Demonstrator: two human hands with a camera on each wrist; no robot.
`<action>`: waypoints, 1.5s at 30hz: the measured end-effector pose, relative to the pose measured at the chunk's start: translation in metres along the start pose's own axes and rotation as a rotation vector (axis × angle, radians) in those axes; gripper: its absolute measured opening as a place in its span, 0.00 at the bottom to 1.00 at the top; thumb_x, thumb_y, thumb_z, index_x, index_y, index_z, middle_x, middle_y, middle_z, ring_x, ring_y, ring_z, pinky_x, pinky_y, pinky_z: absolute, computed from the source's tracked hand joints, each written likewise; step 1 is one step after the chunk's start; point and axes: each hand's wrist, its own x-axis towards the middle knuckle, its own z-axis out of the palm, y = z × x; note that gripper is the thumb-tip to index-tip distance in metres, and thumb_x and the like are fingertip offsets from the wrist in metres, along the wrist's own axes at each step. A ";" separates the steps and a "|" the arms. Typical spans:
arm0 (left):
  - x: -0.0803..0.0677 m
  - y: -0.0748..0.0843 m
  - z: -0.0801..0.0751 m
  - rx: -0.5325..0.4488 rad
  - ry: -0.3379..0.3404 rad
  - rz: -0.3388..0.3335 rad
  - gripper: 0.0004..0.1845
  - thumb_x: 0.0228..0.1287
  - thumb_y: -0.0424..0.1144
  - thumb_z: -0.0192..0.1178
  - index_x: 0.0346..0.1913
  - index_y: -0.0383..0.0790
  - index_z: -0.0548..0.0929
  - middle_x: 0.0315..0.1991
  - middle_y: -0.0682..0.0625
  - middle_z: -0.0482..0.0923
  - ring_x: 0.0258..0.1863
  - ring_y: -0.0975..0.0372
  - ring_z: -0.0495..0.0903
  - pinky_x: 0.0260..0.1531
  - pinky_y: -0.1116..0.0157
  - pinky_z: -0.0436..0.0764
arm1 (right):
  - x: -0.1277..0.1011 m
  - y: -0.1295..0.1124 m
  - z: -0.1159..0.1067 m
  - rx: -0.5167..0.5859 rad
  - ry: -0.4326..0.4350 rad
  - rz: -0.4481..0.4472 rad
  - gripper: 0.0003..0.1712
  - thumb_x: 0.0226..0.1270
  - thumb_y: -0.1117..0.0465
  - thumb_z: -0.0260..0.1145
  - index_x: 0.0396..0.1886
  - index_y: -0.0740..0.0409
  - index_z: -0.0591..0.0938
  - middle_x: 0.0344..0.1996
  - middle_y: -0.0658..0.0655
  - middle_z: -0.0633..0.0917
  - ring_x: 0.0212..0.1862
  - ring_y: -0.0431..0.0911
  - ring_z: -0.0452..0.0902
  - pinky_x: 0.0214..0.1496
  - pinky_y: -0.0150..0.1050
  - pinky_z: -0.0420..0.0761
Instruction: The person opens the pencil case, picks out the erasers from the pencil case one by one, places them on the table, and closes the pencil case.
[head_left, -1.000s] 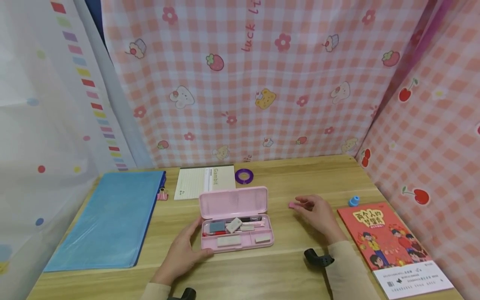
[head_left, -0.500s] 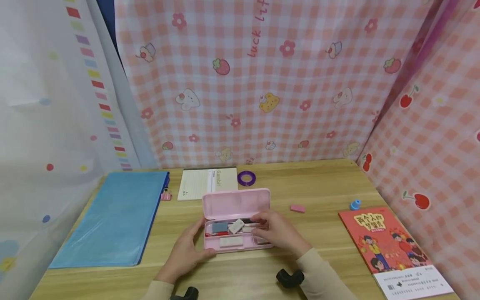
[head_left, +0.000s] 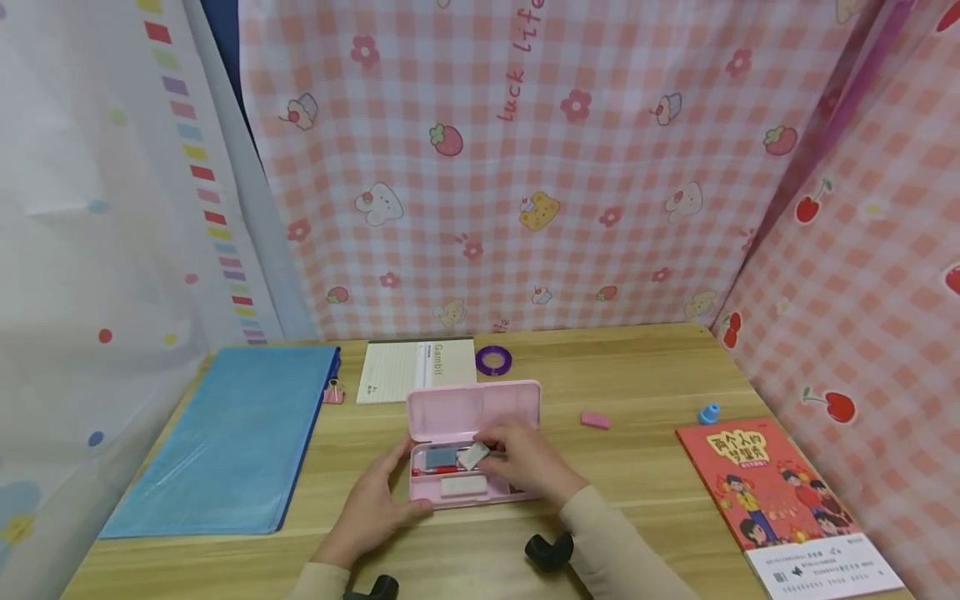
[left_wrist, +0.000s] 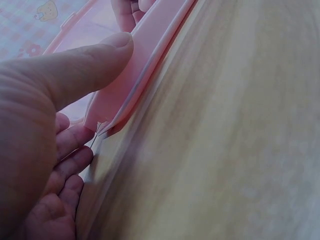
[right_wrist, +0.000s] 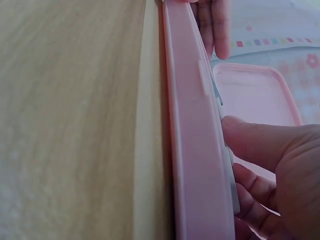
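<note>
- Right hand (head_left: 528, 461) inside the open pink pencil case (head_left: 472, 414), fingers curled down among the erasers, touching a tilted white eraser (head_left: 474, 455); whether actually pinched, cannot tell.
- Left hand (head_left: 371, 507) relaxed, thumb pressed against the case's left end wall.
- Judged early to midway: one pink eraser (head_left: 595, 420) out on the wooden desk (head_left: 645, 375), several others inside.
- Pink eraser at about 2 o'clock from the right hand, apart.

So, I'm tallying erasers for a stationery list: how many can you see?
4 visible: a pink eraser loose on the table, and a blue-grey eraser, tilted white eraser and long white eraser in the pencil case. The right hand may hide more.
</note>
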 end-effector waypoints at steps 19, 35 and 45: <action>0.001 -0.002 0.000 0.013 -0.002 -0.006 0.59 0.36 0.59 0.77 0.74 0.49 0.60 0.72 0.50 0.60 0.71 0.51 0.57 0.68 0.46 0.58 | 0.005 -0.002 0.001 -0.011 0.026 0.047 0.11 0.55 0.59 0.74 0.32 0.48 0.78 0.28 0.44 0.76 0.32 0.39 0.70 0.33 0.32 0.73; -0.001 -0.002 0.002 0.017 -0.002 -0.007 0.59 0.35 0.59 0.77 0.74 0.50 0.59 0.72 0.51 0.60 0.71 0.51 0.57 0.68 0.46 0.57 | -0.012 0.000 -0.006 0.209 0.129 0.042 0.08 0.62 0.61 0.69 0.31 0.47 0.77 0.27 0.42 0.78 0.32 0.38 0.73 0.33 0.32 0.77; 0.001 -0.003 0.002 0.035 0.004 -0.013 0.60 0.35 0.61 0.76 0.74 0.51 0.59 0.72 0.52 0.59 0.71 0.51 0.57 0.68 0.46 0.58 | -0.066 0.045 -0.052 0.317 0.276 0.218 0.06 0.63 0.64 0.68 0.36 0.55 0.78 0.30 0.50 0.80 0.32 0.44 0.75 0.32 0.32 0.77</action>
